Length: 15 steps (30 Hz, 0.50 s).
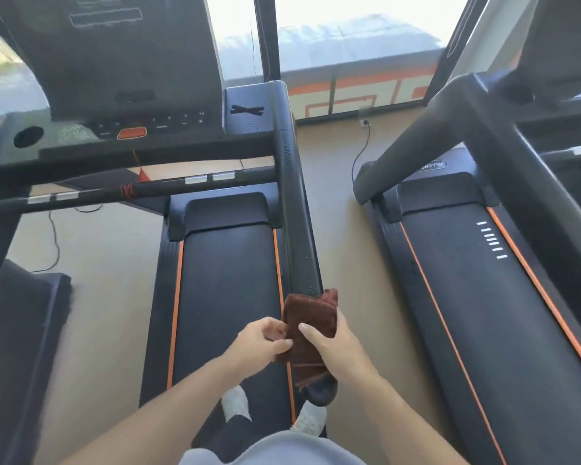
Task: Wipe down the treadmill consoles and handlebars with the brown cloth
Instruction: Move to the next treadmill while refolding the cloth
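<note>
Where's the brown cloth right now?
In the head view, lower centre: the brown cloth is held by both hands, left hand and right hand, draped over the near end of the right handlebar.

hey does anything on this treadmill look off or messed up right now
One oddity: a black tape cross is stuck on the flat panel right of the black treadmill console, like a makeshift patch or marker. Both hands, left hand and right hand, hold the brown cloth on the black side handlebar.

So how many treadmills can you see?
3: one underfoot, one on the right, and part of another at the far left edge. More may sit outside the frame.
</note>
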Motion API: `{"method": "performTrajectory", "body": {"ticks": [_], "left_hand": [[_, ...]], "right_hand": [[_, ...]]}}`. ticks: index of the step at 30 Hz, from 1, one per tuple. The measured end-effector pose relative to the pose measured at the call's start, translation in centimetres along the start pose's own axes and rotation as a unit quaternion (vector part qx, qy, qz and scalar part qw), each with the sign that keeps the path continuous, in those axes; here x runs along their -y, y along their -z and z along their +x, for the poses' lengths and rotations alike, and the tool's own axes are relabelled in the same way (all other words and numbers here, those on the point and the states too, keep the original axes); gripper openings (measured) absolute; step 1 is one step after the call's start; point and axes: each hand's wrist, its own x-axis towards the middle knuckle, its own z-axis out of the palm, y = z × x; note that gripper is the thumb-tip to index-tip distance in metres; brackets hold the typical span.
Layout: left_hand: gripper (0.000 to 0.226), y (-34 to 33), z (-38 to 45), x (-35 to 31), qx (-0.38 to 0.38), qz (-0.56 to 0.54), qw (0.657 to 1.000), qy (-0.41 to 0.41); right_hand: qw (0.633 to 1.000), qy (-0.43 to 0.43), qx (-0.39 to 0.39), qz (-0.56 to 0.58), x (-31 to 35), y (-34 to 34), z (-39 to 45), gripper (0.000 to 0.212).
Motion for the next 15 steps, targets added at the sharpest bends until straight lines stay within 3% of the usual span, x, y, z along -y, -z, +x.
{"method": "performTrajectory", "body": {"ticks": [4, 6, 10, 15], "left_hand": [[0.025, 0.9, 0.9, -0.4, 0.043, 0.049, 0.998, 0.02], [0.026, 1.3, 1.7, -0.5, 0.03, 0.063, 0.997, 0.023], [0.025, 3.1, 4.6, -1.4, -0.047, 0.037, 0.998, 0.01], [0.013, 6.6, 9.8, -4.3, -0.099, -0.029, 0.994, -0.046]], "right_hand": [[0.986, 0.055, -0.1, -0.12, 2.0, -2.8, 0.7, 0.103], [0.964, 0.088, -0.125, -0.218, 3.6, -3.5, 1.7, 0.111], [0.923, 0.107, -0.166, -0.331, 7.2, -4.3, 5.1, 0.11], [0.904, 0.08, -0.217, -0.36, 12.4, -4.3, 11.0, 0.104]]}}
